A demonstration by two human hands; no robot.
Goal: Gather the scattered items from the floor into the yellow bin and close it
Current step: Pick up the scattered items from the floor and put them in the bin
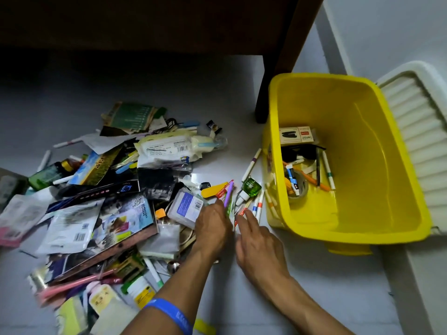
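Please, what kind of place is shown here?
Probably a room in a home, seen at floor level. A pale floor holds a heap of pens, packets and bottles, a dark wooden furniture leg stands at the back, and a yellow bin sits open with its white lid beside it.

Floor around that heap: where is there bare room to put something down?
Bare floor lies in front of the yellow bin, right of the hands. More lies between the heap and the dark furniture. Pens crowd the gap beside the bin.
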